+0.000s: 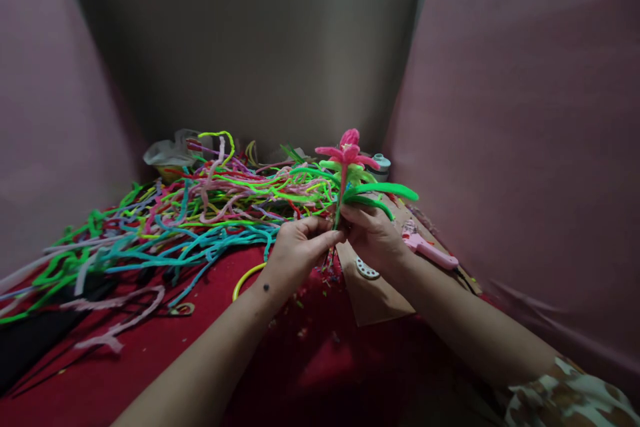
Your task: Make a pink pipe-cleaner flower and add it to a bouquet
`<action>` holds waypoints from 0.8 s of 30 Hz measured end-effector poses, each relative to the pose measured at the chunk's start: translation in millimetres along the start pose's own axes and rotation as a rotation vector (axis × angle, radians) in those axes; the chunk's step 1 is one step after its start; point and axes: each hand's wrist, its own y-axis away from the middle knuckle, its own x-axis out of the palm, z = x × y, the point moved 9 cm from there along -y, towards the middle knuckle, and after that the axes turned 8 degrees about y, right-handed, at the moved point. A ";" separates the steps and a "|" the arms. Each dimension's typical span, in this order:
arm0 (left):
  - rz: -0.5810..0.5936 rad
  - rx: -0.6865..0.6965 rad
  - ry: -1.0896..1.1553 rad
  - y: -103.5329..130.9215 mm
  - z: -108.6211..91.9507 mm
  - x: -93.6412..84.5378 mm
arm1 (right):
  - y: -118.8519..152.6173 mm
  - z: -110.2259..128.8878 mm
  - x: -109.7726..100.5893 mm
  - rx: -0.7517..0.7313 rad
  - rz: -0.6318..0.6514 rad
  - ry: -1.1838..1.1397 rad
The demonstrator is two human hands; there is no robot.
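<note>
A pipe-cleaner flower (347, 155) with pink petals, a stem and long green leaves (383, 191) stands upright between my hands. My left hand (305, 243) pinches the lower stem between thumb and fingers. Just above and to the right, my right hand (373, 233) grips the stem where the green leaves spread out. Both hands are closed on it, and the fingertips partly hide the stem. Behind the flower is a light green fuzzy piece (357, 173); I cannot tell whether it is attached.
A big heap of many-coloured pipe cleaners (225, 197) spreads at the left and back. On the right, a pink hot glue gun (433, 253) lies on a brown board (377, 300). Small scraps dot the red cloth (300, 373). Pink walls (525, 113) flank both sides.
</note>
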 end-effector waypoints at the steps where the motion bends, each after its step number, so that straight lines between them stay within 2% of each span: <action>1: 0.014 -0.015 -0.003 -0.3 0.4 0.0 | -1.1 -0.5 1.1 0.009 0.007 -0.016; 4: 0.034 -0.028 -0.011 -2.9 1.8 -2.0 | -3.9 -2.5 1.7 0.030 -0.001 -0.074; 7: -0.065 0.109 -0.070 -6.2 -5.8 -13.7 | -5.9 -7.7 -3.0 0.042 -0.054 -0.083; 10: -0.174 0.335 -0.313 -2.7 -20.1 -20.2 | -5.9 -15.8 -10.8 0.035 -0.137 -0.056; 14: -0.144 0.527 -0.745 4.8 -25.9 -2.8 | -2.6 -24.6 -13.5 0.007 -0.191 -0.041; 17: -0.130 0.539 -1.034 6.1 -18.6 7.6 | 1.9 -19.9 -10.4 -0.041 -0.191 0.032; 19: -0.147 0.513 -1.144 5.6 -13.4 9.0 | 5.1 -13.0 -7.6 -0.059 -0.184 0.144; 24: -0.177 0.439 -1.197 2.9 -8.5 7.0 | 10.4 -2.2 -2.2 -0.024 -0.158 0.312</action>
